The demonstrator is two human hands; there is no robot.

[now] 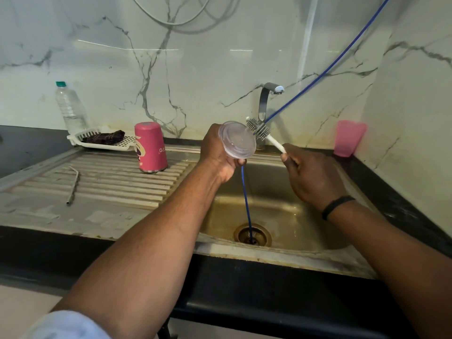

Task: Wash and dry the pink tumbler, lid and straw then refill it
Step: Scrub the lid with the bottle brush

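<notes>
Clear round plastic lid (pixel 237 140): gripped at rim by left hand (pixel 220 155), held over steel sink (pixel 276 209) so runoff drains. White-handled bristle brush (pixel 263 133): right hand (pixel 310 174) pinches handle, bristles at lid edge. Pink tumbler (pixel 151 147) inverted, metal straw (pixel 74 185) flat, both on drainboard. Blue hose (pixel 247 201) crosses workspace into drain.

We saw a clear glossy plastic lid (pixel 237 140), a matt pink tumbler (pixel 150 147), a dull, stained steel sink (pixel 281 204), a metal straw (pixel 73 185) and a glossy marble-look wall (pixel 195 69).
</notes>
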